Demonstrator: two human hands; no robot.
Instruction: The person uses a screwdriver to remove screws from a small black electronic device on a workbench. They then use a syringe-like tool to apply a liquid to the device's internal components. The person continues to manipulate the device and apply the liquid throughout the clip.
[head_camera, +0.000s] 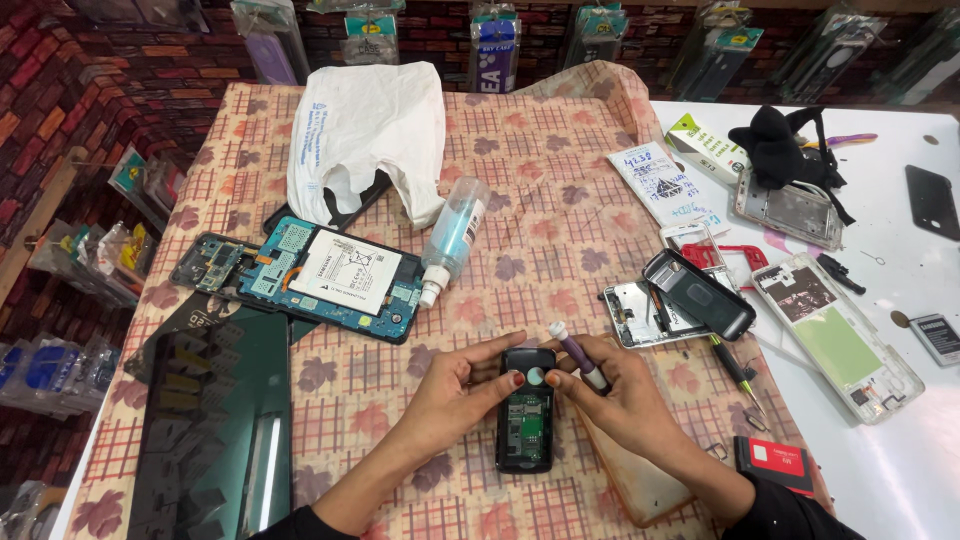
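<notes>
The left hand (455, 385) steadies a small opened phone (526, 420) lying on the patterned surface (560, 250), its fingers curled against the phone's left edge and top; the right hand (625, 395) grips a purple-handled screwdriver (578, 357), fingers closed round it, beside the phone's top; an opened tablet (330, 275) and a spray bottle (452, 238) lie behind.

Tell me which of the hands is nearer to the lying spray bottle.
Left. The left hand lies just below the spray bottle; the right hand is farther to the right, holding a purple tool.
</notes>
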